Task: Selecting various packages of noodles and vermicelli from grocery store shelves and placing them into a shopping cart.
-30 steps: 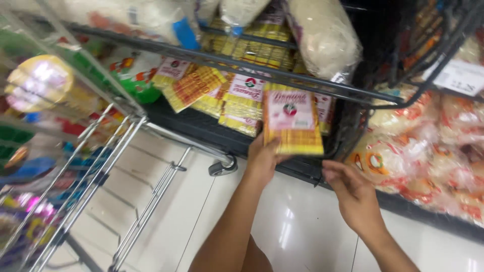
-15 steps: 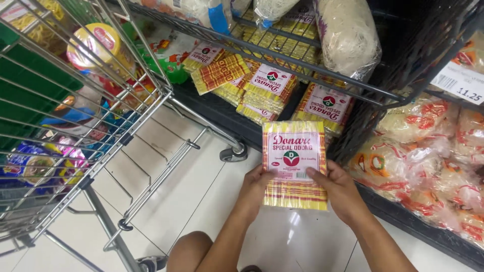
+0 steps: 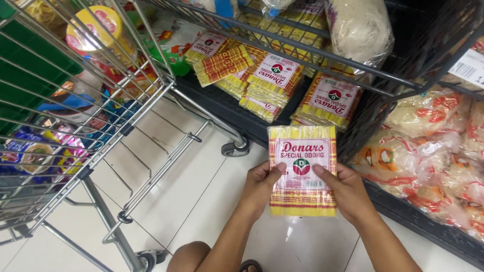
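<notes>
I hold a flat yellow noodle pack [image 3: 302, 151] with red stripes and a pink label in both hands, low over the white floor. My left hand [image 3: 261, 185] grips its left edge, thumb on the front. My right hand [image 3: 345, 191] grips its right edge the same way. Just beyond it, several identical packs [image 3: 272, 80] lie stacked on the black bottom shelf [image 3: 222, 108].
A metal shopping cart [image 3: 101, 126] full of groceries stands at the left, its front wheel [image 3: 236, 148] by the shelf. A wire shelf rail [image 3: 312, 53] crosses above the packs. Clear bags of pale noodles [image 3: 428, 146] fill the lower right shelf. White tiled floor lies below.
My left hand drew the pack out of the shelf toward me and my right hand joined it. The view tilted down, and the pack now sits steady in both hands.
</notes>
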